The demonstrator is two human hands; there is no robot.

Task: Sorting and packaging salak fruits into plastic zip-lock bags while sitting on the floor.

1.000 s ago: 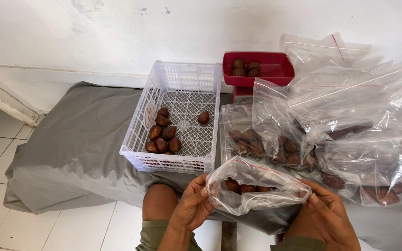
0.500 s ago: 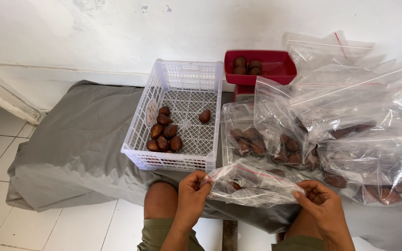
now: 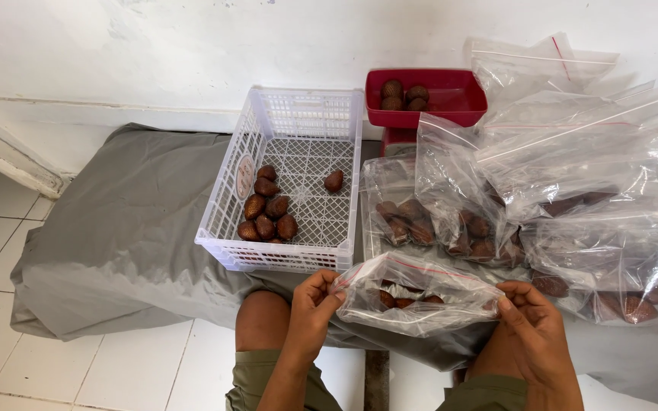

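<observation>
Fingers of the left hand (image 3: 312,303) and right hand (image 3: 525,313) pinch the ends of a thin, crinkly clear bag (image 3: 413,293) of scaly brown fruit above the knees; if that slippery film slips, fruit could spill. Beyond, a rigid white lattice basket (image 3: 298,114) sits on the grey-draped table (image 3: 123,228), beside glossy filled bags (image 3: 451,205).

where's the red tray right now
In the head view, the red tray sits at the back by the wall, just right of the white basket and behind the filled clear bags.
</observation>
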